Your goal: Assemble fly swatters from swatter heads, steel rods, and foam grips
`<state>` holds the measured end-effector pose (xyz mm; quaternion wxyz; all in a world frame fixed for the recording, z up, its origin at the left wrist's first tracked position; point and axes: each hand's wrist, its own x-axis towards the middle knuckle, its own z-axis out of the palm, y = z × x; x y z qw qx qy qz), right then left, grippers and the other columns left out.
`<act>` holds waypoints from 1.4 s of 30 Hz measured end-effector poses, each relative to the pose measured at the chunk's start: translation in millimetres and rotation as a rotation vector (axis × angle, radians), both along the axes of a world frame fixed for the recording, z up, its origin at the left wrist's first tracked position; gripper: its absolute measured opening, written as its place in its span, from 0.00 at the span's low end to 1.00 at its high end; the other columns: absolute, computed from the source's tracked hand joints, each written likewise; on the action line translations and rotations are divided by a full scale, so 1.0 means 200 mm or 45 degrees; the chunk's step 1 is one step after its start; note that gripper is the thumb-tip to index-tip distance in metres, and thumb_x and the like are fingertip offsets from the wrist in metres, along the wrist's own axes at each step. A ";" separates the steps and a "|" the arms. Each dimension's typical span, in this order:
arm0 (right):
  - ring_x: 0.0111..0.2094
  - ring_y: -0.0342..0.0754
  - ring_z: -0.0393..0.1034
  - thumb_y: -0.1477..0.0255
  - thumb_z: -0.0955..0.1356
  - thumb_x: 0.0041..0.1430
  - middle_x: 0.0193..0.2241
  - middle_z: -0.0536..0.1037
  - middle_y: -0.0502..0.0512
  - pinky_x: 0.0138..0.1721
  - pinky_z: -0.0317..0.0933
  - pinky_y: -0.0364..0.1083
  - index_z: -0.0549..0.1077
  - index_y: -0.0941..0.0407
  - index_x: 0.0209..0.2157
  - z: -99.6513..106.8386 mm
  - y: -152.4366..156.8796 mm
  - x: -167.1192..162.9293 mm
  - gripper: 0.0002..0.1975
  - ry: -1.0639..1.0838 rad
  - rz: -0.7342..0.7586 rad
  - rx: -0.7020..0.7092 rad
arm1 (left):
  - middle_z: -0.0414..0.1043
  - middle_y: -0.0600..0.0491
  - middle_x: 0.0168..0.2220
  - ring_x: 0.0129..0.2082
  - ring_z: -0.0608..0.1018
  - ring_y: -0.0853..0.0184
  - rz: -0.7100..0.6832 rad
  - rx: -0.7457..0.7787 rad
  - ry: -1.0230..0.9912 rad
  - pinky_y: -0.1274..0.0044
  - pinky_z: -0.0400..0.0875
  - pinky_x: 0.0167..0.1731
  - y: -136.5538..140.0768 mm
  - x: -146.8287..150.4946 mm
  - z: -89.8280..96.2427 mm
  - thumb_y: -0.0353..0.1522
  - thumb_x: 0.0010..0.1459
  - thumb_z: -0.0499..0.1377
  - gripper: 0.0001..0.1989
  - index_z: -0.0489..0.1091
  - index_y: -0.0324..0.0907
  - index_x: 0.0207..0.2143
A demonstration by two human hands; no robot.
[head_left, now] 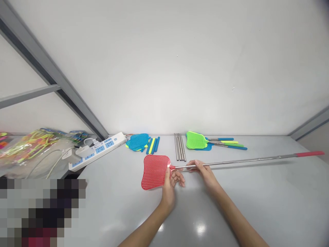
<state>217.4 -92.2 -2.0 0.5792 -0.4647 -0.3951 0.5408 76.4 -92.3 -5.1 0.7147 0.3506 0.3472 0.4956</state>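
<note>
Pinching the neck of the red fly swatter [155, 171], the left hand [171, 185] steadies its head just above the grey surface [257, 206] while the right hand [204, 173] clasps the extended steel rod [246, 160], keeping it level

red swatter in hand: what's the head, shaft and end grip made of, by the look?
Red swatter head: looks like moulded plastic, matte, with a regular grid of holes. Shaft: probably metal, thin, silver and shiny, maybe steel. End grip: red sleeve, likely plastic or rubber; too small to tell. Left hand holds the head's neck, right hand pinches the shaft.
</note>
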 end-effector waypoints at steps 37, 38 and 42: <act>0.23 0.45 0.62 0.58 0.63 0.49 0.20 0.74 0.58 0.30 0.56 0.45 0.75 0.60 0.18 -0.03 0.01 0.02 0.21 0.026 -0.085 -0.198 | 0.62 0.50 0.49 0.46 0.68 0.62 0.283 0.147 0.097 0.77 0.64 0.41 0.27 -0.36 0.21 0.35 0.46 0.59 0.23 0.63 0.45 0.47; 0.22 0.45 0.62 0.57 0.62 0.49 0.19 0.74 0.58 0.30 0.56 0.45 0.75 0.60 0.18 -0.04 0.02 0.03 0.22 0.026 -0.083 -0.202 | 0.62 0.50 0.50 0.46 0.68 0.62 0.278 0.143 0.110 0.76 0.64 0.41 0.26 -0.35 0.21 0.34 0.44 0.61 0.25 0.63 0.45 0.48; 0.21 0.45 0.63 0.58 0.61 0.49 0.20 0.74 0.58 0.27 0.55 0.45 0.76 0.61 0.25 -0.06 0.03 0.04 0.21 0.129 -0.038 -0.172 | 0.68 0.47 0.44 0.40 0.72 0.59 0.238 0.103 0.060 0.72 0.68 0.37 0.25 -0.31 0.20 0.34 0.40 0.63 0.30 0.61 0.46 0.49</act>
